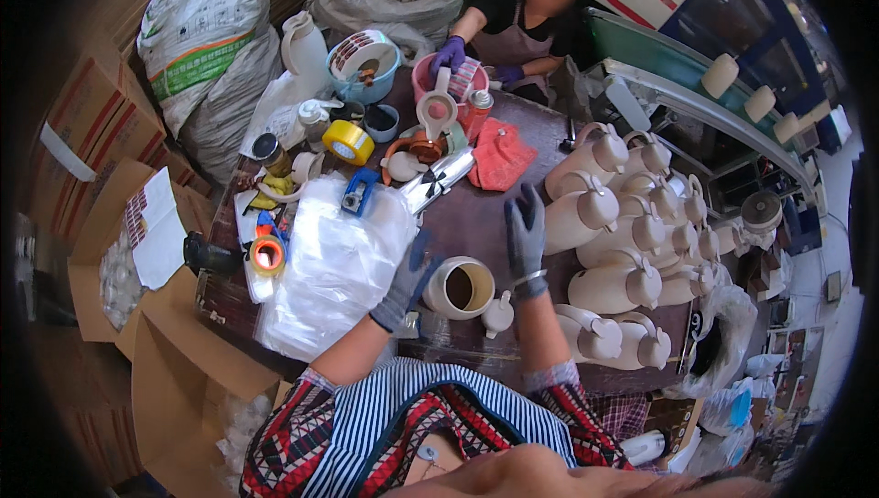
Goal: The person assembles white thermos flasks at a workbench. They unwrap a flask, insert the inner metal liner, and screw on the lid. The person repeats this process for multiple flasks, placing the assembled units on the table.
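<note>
My left hand (408, 280), in a grey glove, is held open at the left side of a cream round vessel (438, 290). Its fingers look stretched out; whether they touch the wall I cannot tell. The wide mouth faces up and shows a brown inside. A small cream lid-like piece (497, 315) sits just right of it. My right hand (526, 231), also gloved in grey, is raised with fingers apart and nothing in it, near the rows of cream jugs (600, 283). Clear plastic bags (334, 269) lie in a flat stack left of my left hand.
A co-worker in purple gloves (449, 56) sits across the table by a pink basin (424, 77). Yellow tape (348, 142), a blue tape dispenser (358, 192) and a red cloth (503, 156) lie on the table. Open cardboard boxes (179, 365) stand at the left.
</note>
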A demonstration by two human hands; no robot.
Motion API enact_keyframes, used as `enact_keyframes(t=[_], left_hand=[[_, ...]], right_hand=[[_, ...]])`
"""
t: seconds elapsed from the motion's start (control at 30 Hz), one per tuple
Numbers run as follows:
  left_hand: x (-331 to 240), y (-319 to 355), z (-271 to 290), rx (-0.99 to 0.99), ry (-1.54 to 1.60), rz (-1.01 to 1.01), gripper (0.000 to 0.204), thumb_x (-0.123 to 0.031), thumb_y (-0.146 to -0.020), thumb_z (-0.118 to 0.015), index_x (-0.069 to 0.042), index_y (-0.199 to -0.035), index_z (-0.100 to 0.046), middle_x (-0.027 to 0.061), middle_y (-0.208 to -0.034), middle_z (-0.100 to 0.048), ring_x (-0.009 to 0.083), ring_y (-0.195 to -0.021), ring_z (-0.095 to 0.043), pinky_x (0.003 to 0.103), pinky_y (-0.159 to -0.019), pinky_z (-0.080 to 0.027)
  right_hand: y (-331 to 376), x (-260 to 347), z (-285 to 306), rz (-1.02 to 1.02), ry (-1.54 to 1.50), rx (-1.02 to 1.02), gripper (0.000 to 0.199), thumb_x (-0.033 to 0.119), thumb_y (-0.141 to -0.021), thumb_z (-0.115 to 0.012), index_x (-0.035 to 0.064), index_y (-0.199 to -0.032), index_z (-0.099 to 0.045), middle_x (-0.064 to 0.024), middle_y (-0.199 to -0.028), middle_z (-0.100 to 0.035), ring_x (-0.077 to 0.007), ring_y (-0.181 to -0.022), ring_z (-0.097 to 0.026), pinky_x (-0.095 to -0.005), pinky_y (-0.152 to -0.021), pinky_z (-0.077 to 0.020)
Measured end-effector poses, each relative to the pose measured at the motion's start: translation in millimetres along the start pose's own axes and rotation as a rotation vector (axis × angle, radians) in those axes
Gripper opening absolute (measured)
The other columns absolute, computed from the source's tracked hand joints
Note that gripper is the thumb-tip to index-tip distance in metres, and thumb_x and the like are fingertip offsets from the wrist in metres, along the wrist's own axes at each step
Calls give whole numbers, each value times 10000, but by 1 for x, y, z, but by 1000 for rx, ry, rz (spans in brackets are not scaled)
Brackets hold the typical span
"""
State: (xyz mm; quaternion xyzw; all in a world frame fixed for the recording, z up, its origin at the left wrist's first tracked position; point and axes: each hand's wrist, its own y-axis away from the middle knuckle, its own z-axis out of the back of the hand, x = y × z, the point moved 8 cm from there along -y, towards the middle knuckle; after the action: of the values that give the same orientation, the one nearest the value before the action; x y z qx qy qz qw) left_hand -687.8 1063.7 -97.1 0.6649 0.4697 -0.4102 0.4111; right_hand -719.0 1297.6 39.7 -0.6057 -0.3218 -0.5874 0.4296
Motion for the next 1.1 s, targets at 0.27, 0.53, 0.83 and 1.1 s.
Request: enact_keyframes(t=[0.27,0.53,0.83,1.1], left_hand=[[11,-178,63,-117,-139,-92,466,-188,-1043,-481,-167,-1502,-406,53,-1562,-302,240,-1442,-352,407,-1100,-421],[17,-160,30,-53,204,172,500,-327,-962,-604,-203,-1431,-483,-20,-1277,-556,116,-1103,-541,311,-891,-449],[19,-166,47,-94,282,-44,423,-87,-972,-545,-74,-1393,-511,36,-1232,-595,128,-1082,-564,260,-945,-455],[-92,-61,14,-177,-464,-501,322,-31,-818,-729,-25,-1129,-646,114,-1164,-655,286,-1104,-590,378,-951,-488]], right_hand=[[-134,-100,-125,-26,384,404,904,394,-826,-807,-50,-1486,-378,-217,-1494,-466,-312,-1382,-454,-384,-1121,-397],[-136,-159,-164,-82,791,448,518,449,-860,-691,131,-1267,-652,-225,-1188,-659,-389,-1136,-623,-443,-981,-490],[-147,-184,-185,-134,807,510,353,294,-919,-612,154,-1234,-691,-184,-1114,-710,-312,-1053,-677,-387,-919,-526],[-60,-64,-135,-284,-20,457,340,196,-975,-629,42,-1276,-666,-80,-1158,-706,-167,-1039,-656,-295,-920,-521]])
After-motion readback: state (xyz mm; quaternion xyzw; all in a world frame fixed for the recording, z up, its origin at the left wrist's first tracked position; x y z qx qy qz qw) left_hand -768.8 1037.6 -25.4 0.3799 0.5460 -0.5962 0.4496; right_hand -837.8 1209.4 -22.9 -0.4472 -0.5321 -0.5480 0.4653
